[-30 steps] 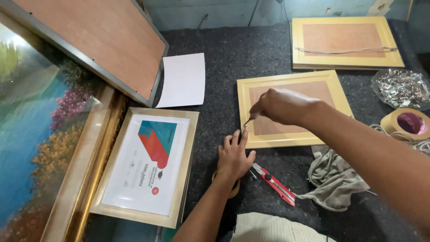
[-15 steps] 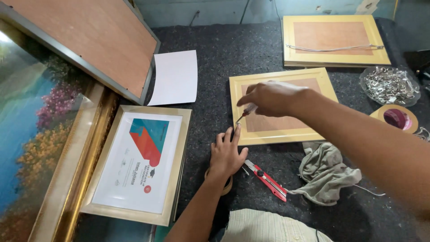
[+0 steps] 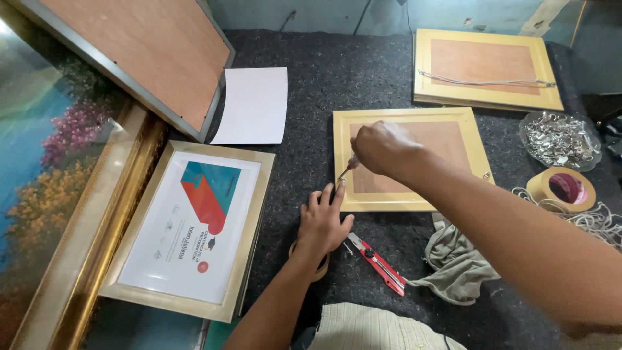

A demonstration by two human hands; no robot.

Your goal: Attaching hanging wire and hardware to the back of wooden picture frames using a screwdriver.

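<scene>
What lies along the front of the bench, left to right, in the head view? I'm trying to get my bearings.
Framed certificate → left hand → red utility knife → grey rag → roll of brown tape.

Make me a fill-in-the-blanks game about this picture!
1. The right hand holds a small tool over the back of a ____ frame.
2. The left hand lies flat on the dark ____.
3. The cutter near the left hand has a ____ handle.
4. The roll of tape lies to the ____ of that frame.

Missing words: yellow; table; red; right
</scene>
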